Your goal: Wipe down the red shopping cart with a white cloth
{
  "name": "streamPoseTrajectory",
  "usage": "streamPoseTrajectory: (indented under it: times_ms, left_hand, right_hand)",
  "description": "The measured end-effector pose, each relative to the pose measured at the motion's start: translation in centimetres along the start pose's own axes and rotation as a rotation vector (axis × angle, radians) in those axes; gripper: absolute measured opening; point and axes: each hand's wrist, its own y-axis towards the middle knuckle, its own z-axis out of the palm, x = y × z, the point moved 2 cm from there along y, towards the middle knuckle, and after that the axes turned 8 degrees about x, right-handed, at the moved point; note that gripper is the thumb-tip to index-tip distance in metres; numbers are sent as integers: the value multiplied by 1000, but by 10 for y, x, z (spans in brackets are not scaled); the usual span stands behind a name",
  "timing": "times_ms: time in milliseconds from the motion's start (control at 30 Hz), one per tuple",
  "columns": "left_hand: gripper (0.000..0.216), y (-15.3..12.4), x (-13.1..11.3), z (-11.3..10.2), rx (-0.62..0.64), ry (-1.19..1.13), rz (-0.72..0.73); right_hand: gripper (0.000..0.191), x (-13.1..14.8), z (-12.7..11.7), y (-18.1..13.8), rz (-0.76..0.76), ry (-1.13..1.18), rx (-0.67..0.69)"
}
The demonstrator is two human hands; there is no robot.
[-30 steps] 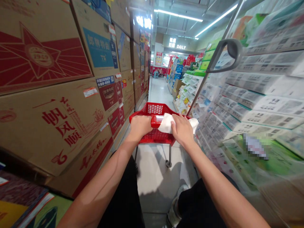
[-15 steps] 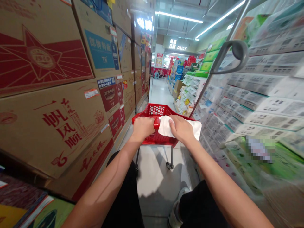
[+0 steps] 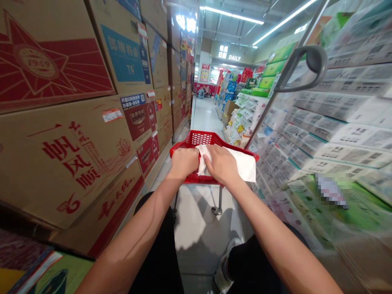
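A small red shopping basket on wheels (image 3: 204, 139) stands in the aisle in front of me. My left hand (image 3: 183, 161) is closed round its near rim. My right hand (image 3: 221, 164) presses a white cloth (image 3: 243, 164) against that rim, right beside the left hand, fingers curled over the cloth. The cloth hangs off to the right of my hand. A grey pull handle (image 3: 301, 67) rises from the basket up to the right.
Stacked cardboard boxes (image 3: 70, 134) with red print wall the left side. Shelves of wrapped tissue packs (image 3: 333, 130) line the right. The pale floor of the aisle (image 3: 203, 116) runs ahead to distant displays and a DAILY sign. My black trousers and a shoe show below.
My right hand has slid the cloth leftwards along the rim until it meets my left hand. The view has shifted slightly.
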Motion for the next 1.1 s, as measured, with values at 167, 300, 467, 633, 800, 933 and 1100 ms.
streamPoseTrajectory:
  times_ms: [167, 300, 467, 633, 800, 933, 1100]
  left_hand:
    - [30, -2, 1, -2, -11, -33, -16]
    - [30, -3, -4, -1, 3, -23, -20]
    - [33, -3, -7, 1, -8, -11, 9]
    - [30, -3, 2, 0, -28, -48, 3]
    - [29, -5, 4, 0, -39, -53, -12]
    - [32, -4, -5, 2, -28, -34, 3]
    - [34, -5, -6, 1, -30, -25, 16]
  right_hand:
    - [52, -29, -3, -18, 80, -55, 9]
    - [56, -8, 1, -32, -12, -75, 8]
    - [50, 15, 4, -14, -91, -34, 22]
    - [48, -24, -5, -5, 16, -18, 33]
    - [49, -34, -7, -27, 54, -44, 18]
    - [50, -2, -2, -26, -83, -24, 42]
    - [46, -8, -4, 4, -111, 26, 97]
